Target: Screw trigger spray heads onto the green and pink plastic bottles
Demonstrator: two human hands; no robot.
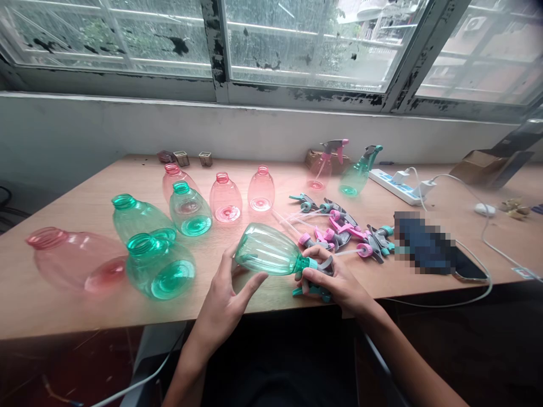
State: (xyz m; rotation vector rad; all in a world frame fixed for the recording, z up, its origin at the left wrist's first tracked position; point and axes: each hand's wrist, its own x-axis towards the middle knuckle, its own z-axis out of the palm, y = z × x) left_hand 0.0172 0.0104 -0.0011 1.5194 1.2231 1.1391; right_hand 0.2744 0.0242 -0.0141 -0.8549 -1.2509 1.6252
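Note:
I hold a green see-through spray bottle [268, 251] on its side above the near table edge. My left hand [227, 297] cups its base with the fingers curled round it. My right hand [335, 280] grips the teal and grey trigger head [314, 277] at the bottle's neck. Several loose trigger heads [345, 229], pink and teal, lie in a heap just beyond my right hand. Open-necked bottles stand to the left: green ones [159, 265] [189, 210] and pink ones [225, 198] [76, 257].
Two finished spray bottles, pink [324, 167] and green [358, 172], stand at the back of the wooden table [68, 209]. A white power strip [396, 183] with cables, a phone [469, 270], a cardboard box [481, 165] and small pots [182, 157] lie along the right and back.

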